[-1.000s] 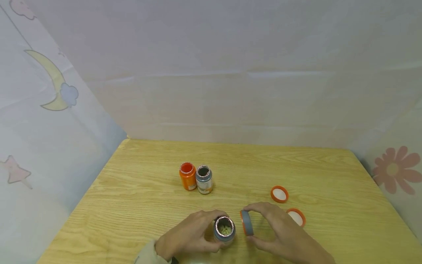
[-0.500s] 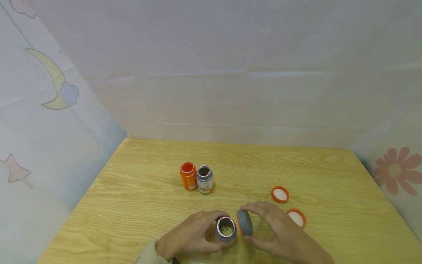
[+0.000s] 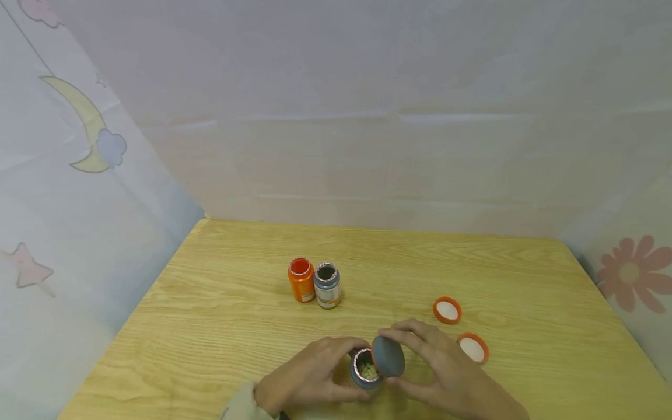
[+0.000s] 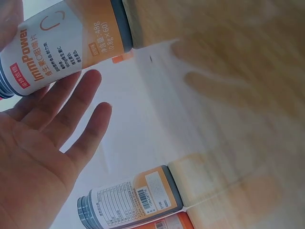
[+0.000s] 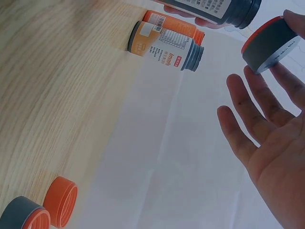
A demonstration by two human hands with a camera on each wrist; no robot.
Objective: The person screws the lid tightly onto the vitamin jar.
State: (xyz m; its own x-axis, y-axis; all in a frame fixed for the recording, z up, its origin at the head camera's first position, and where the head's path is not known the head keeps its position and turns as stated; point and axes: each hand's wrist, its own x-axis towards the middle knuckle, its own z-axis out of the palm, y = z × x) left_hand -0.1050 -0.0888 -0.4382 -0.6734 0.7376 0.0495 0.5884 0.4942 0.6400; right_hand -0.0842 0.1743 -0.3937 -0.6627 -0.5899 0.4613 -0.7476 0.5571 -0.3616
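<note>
Fingers of the left hand (image 3: pixel 317 370) are gripping the held jar (image 4: pixel 62 45), thumb opposed; fingers of the right hand (image 3: pixel 436 364) are pinching the held lid (image 3: pixel 389 356), grey outside with an orange edge. A pale cloth backdrop (image 3: pixel 336 146) is hanging behind, a moon showing at left, a flower at right. The wood-grain table (image 3: pixel 226 315) is spreading out below. On it, an orange jar (image 3: pixel 301 288) and a grey-necked jar (image 3: pixel 328 296) are standing upright side by side, mouths open, beyond the hands. The held jar is sitting between the hands, open mouth up. The held lid is tilting just beside that mouth, overlapping it from the head camera, a gap showing from the right wrist. An orange lid (image 3: pixel 447 310) and, nearer the person, a second grey lid (image 3: pixel 473 349) are lying inside-up past the right hand. Small pale pieces (image 3: pixel 370 371) are lying inside the held jar.
</note>
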